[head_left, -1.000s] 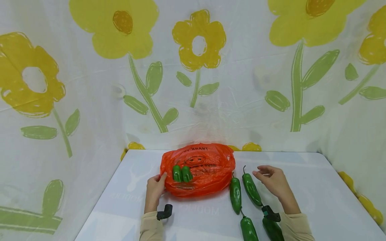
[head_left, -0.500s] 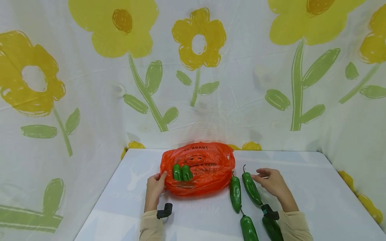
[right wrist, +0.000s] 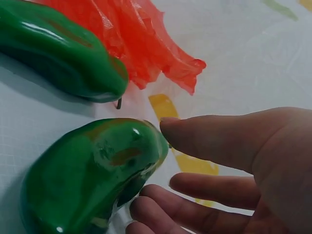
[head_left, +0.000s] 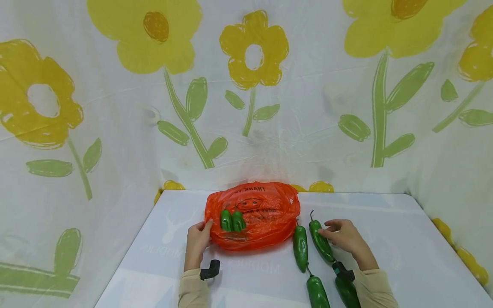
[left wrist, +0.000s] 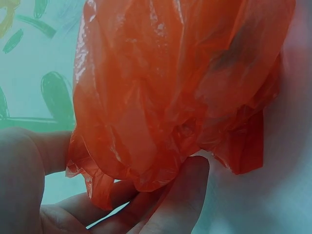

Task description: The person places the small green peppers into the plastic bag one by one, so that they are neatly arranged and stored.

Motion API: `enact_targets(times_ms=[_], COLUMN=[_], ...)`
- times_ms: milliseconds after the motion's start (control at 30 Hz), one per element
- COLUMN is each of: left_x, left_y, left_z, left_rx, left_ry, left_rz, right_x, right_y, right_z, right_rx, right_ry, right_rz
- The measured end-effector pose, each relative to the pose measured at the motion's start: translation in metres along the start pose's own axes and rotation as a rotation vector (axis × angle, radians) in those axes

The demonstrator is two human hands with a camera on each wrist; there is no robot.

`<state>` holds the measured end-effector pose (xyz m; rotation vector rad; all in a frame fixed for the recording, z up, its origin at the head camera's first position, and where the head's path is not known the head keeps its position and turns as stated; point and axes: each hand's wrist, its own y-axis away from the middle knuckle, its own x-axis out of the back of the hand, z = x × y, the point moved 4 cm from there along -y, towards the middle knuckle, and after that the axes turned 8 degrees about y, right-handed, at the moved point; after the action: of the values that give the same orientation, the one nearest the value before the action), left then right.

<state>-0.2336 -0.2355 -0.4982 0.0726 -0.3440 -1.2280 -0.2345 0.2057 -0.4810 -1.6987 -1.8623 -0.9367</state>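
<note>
Tabletop (head_left: 420,248) bears green pepper (head_left: 321,243) beside right hand (head_left: 345,238).

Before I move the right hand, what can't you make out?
Head: the lower end of the near left pepper, cut off by the bottom edge.
Head: the near right pepper's top, behind the black wrist camera.
Left wrist: what makes the dark patch; the red bag's plastic blurs it.
Right wrist: whether the right hand touches the far right pepper; they overlap.
</note>
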Motion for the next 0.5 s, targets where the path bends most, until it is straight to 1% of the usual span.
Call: enact_targets(times_ms=[133, 300, 500], left_x=[-0.0001, -0.0007, 0.0003], left_y=[-0.0007, -0.0024, -0.0016], left_z=[0.0002, 0.0, -0.0013], left_rx=[-0.008, -0.014, 0.006], left_ry=[0.0, -0.003, -0.002], left_rz=[0.002, 0.004, -0.001], right_x=[-0.0024, -0.005, -0.0063], right_y=[-0.0012, -0.0026, -0.002], right_z=[0.0012, 0.003, 0.0025], right_rx=[0.001, -0.007, -0.02], right_ry=[0.016, 0.004, -0.009], right_rz=[-0.018, -0.043, -0.06])
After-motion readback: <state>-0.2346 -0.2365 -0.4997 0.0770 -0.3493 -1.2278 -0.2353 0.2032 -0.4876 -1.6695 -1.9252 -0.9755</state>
